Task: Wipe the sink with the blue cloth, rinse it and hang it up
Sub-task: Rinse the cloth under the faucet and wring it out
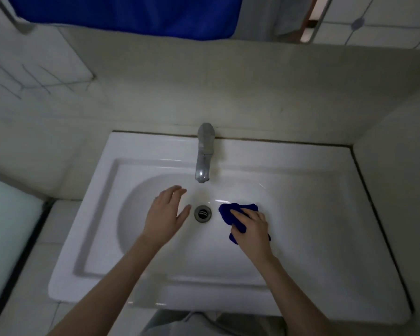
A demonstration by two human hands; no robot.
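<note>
A white rectangular sink (301,190) fills the middle of the view, with a round metal drain (202,213) at the bottom of its basin. My right hand (251,230) presses a crumpled blue cloth (230,210) against the basin floor just right of the drain. Part of the cloth is hidden under my fingers. My left hand (166,214) hovers over the basin left of the drain, fingers spread, holding nothing. A grey metal tap (205,154) stands at the back rim, its spout over the basin. No water is visible running from it.
A large blue towel (131,15) hangs on the wall above the sink. Pale tiled walls enclose the sink at the back and right. A tiled ledge and a frosted panel (7,226) lie to the left.
</note>
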